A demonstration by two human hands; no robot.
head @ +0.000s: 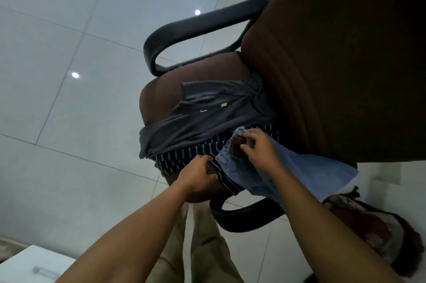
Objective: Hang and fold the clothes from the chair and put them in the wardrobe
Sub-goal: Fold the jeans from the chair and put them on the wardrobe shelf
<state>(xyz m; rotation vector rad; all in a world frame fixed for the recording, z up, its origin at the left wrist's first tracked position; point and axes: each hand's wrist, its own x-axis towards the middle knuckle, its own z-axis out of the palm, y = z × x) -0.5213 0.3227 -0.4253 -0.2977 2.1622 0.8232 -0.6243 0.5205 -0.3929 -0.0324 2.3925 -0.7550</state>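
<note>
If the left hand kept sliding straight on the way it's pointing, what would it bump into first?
The left hand grips the striped garment, so that is in its way at once. Pushing on, it would probably meet the jeans, which the right hand holds. Depth is unclear.

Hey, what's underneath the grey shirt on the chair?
A black garment with teal stripes sticks out under the grey shirt, on the brown chair seat. Anything else beneath it is covered.
</note>
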